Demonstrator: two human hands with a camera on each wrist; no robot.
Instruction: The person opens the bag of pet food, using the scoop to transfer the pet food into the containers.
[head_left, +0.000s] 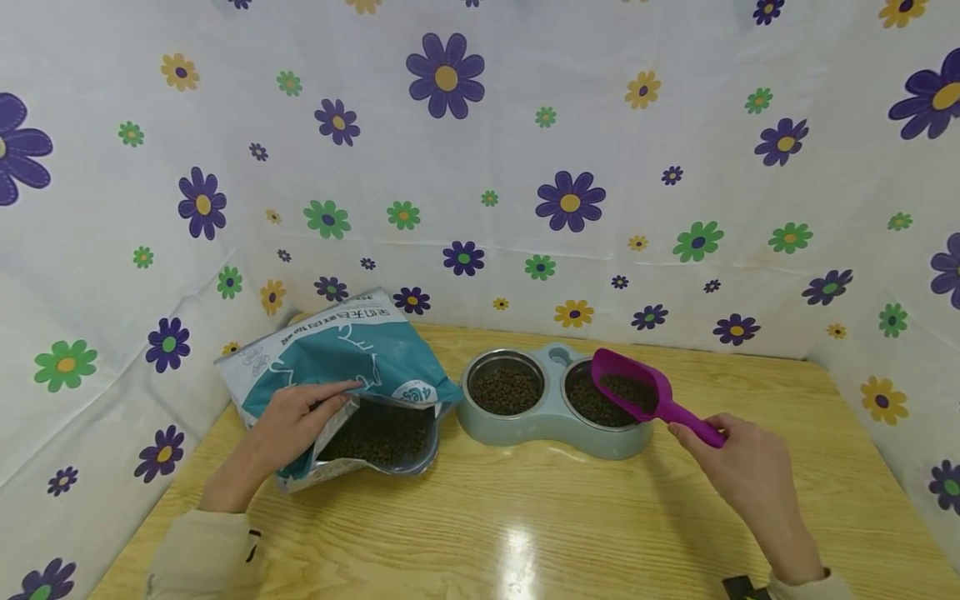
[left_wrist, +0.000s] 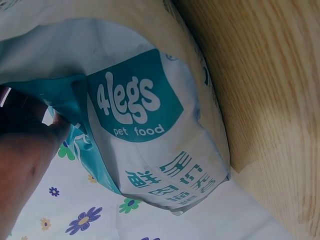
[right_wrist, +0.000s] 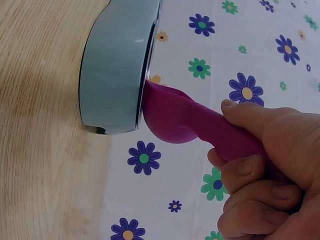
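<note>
A teal and white pet food bag (head_left: 405, 350) lies with its mouth open toward me, showing brown kibble (head_left: 382, 433) inside. My left hand (head_left: 292, 425) grips the bag at the left edge of its mouth; in the left wrist view the thumb (left_wrist: 59, 125) is against the teal film. With my right hand (head_left: 750, 475) I hold a magenta scoop (head_left: 693, 423) by its handle, fingers curled round it. Some kibble sits in the scoop's tilted pan, which overlaps the right bowl of a pale blue double feeder (head_left: 555, 425). Both bowls contain kibble.
The feeder stands on a wooden table (head_left: 487, 508), just right of the bag. Behind and at both sides hangs a white cloth (head_left: 495, 150) printed with flowers. Between the two bowls, the feeder has a small round recess (head_left: 559, 356).
</note>
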